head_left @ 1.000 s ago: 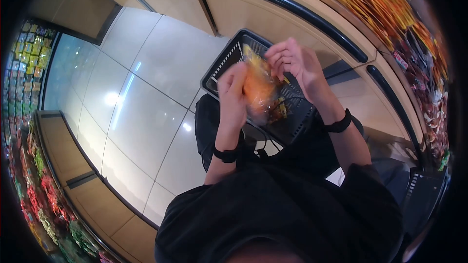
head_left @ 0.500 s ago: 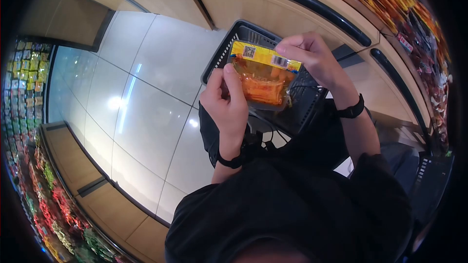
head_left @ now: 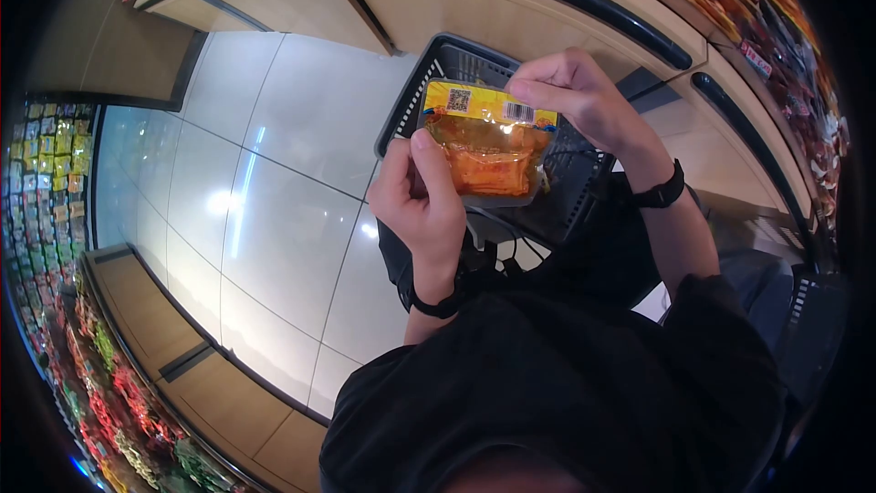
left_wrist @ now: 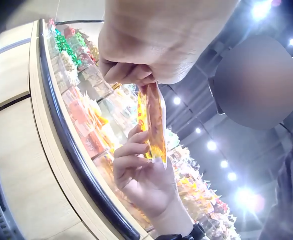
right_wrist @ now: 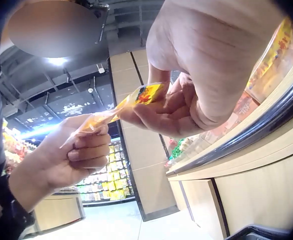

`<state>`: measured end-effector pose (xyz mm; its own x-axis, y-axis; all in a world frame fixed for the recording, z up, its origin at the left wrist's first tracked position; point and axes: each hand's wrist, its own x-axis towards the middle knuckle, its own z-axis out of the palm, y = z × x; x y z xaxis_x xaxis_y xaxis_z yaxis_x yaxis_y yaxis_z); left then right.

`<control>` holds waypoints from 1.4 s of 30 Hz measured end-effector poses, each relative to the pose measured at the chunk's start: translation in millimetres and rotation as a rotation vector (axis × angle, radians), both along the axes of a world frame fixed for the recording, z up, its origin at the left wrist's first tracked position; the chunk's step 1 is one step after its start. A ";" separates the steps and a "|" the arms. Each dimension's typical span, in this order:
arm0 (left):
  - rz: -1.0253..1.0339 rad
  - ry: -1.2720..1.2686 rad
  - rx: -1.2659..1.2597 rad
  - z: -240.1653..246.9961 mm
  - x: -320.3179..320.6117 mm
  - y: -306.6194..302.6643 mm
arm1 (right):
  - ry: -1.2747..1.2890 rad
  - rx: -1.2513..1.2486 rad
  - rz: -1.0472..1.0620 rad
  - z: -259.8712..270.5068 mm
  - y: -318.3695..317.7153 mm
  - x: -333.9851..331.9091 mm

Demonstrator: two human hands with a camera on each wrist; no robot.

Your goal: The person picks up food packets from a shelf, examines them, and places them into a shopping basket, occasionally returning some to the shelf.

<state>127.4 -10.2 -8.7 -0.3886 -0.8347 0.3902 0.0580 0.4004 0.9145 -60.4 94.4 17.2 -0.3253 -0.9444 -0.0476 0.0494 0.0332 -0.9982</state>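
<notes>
Both hands hold up a clear plastic snack packet [head_left: 493, 160] with orange-red food inside and a yellow top band bearing a QR code and a barcode. The left hand [head_left: 422, 201] pinches its left edge, thumb on the face turned to me. At the upper right corner, the right hand [head_left: 584, 100] pinches the yellow band between thumb and curled fingers. From the left wrist the packet [left_wrist: 154, 122] appears edge-on. In the right wrist view the right hand [right_wrist: 201, 65] grips the band's corner, with the left hand [right_wrist: 71, 155] at the other side.
Beneath the packet stands a dark grey shopping basket [head_left: 584, 184] by the person's legs. A wooden shelf unit [head_left: 438, 14] with a black rail runs behind it, loaded with orange packets. Another low cabinet [head_left: 210, 374] lines the left, across the tiled floor [head_left: 283, 183].
The packet was blurred and tilted between the hands; it has turned flat to face me. The right hand has come to the band's corner, and the left hand has shifted slightly left.
</notes>
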 end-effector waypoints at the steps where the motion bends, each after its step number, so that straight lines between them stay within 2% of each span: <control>1: -0.004 0.003 -0.009 0.0 0.3 -0.3 | 0.009 0.003 0.011 -0.4 0.1 -0.4; 5: -0.030 -0.010 0.012 3.5 2.5 -0.4 | 0.028 0.011 -0.045 -1.7 1.1 2.6; 6: -0.034 -0.006 0.013 0.7 3.2 -0.6 | -0.036 0.001 -0.013 -3.2 1.8 -0.4; 8: -0.078 0.161 0.248 -6.3 -4.1 -3.0 | -0.066 -0.011 -0.001 -1.3 2.6 -2.8; 9: -0.168 0.257 0.478 -2.4 -6.6 -3.1 | -0.231 -0.150 0.003 2.1 -1.5 2.5; 10: -0.216 0.299 0.475 -2.1 -7.6 -5.2 | -0.383 -0.294 0.007 5.9 -3.6 6.3; 12: -0.509 0.293 1.006 -16.3 -8.5 -14.0 | 0.019 -0.438 0.080 11.4 -3.2 10.1; 13: -0.704 0.395 1.117 -36.9 -1.9 -19.7 | 0.232 -0.438 0.141 20.1 -0.8 8.2; 14: -0.897 0.487 1.228 -20.3 -12.8 -18.2 | 0.437 -0.425 0.205 27.1 0.9 6.5; 15: -0.532 0.186 1.286 -0.6 -16.6 -0.8 | 0.559 -0.450 0.240 26.1 0.1 2.5; 16: -0.722 0.180 1.281 -33.0 -11.7 -10.5 | 0.673 -0.472 0.283 26.4 -0.8 0.9; 18: -0.848 0.316 1.482 -34.6 -9.6 -5.6 | 0.716 -0.489 0.198 44.5 3.1 9.8; 19: -0.875 0.323 1.477 -44.2 -9.9 -6.1 | 0.618 -0.355 0.235 53.1 5.3 12.9; 20: -1.098 0.435 1.578 -57.5 -11.1 -6.7 | 0.510 -0.223 0.267 59.0 6.4 15.0; 21: -1.322 0.546 1.669 -68.6 -12.1 -7.7 | 0.567 -0.269 0.239 60.7 5.6 14.7; 22: -1.336 0.544 1.665 -67.5 -14.0 -5.1 | 0.578 -0.268 0.232 57.9 7.0 13.6; 24: -1.495 0.672 1.772 -63.8 -19.2 5.2 | 0.656 -0.190 0.349 52.5 9.1 10.8; 25: -1.251 0.496 1.673 -49.3 -17.1 9.8 | 0.699 -0.253 0.261 56.3 13.1 12.8; 26: -1.261 0.502 1.669 -28.3 -18.5 9.1 | 0.710 -0.250 0.262 69.3 19.1 12.3; 28: -0.891 0.105 1.102 6.9 -26.2 6.8 | 0.868 -0.241 -0.127 116.9 32.6 7.4; 30: -0.827 0.217 1.011 -4.7 -22.9 -7.8 | 0.847 -0.052 -0.451 165.1 37.0 -14.0; 32: -0.803 0.282 0.983 -11.8 -16.5 -18.5 | 1.430 -0.247 -0.675 199.6 37.9 -64.5; 34: -0.766 0.283 0.941 -8.1 -11.8 -17.9 | 1.750 -0.227 -0.753 224.7 38.6 -111.2; 37: -0.722 0.273 0.889 -0.9 -4.6 -20.4 | 1.876 -0.150 -0.626 227.3 30.7 -152.8; 38: -0.714 0.262 0.879 0.5 -2.7 -21.6 | 1.876 -0.157 -0.624 222.2 27.9 -153.8; 40: -0.713 0.274 0.867 1.0 1.3 -24.7 | 1.663 0.101 -0.500 208.6 21.9 -148.9; 42: -0.714 0.285 0.853 3.6 2.1 -27.4 | 1.591 0.198 -0.438 195.7 14.9 -138.9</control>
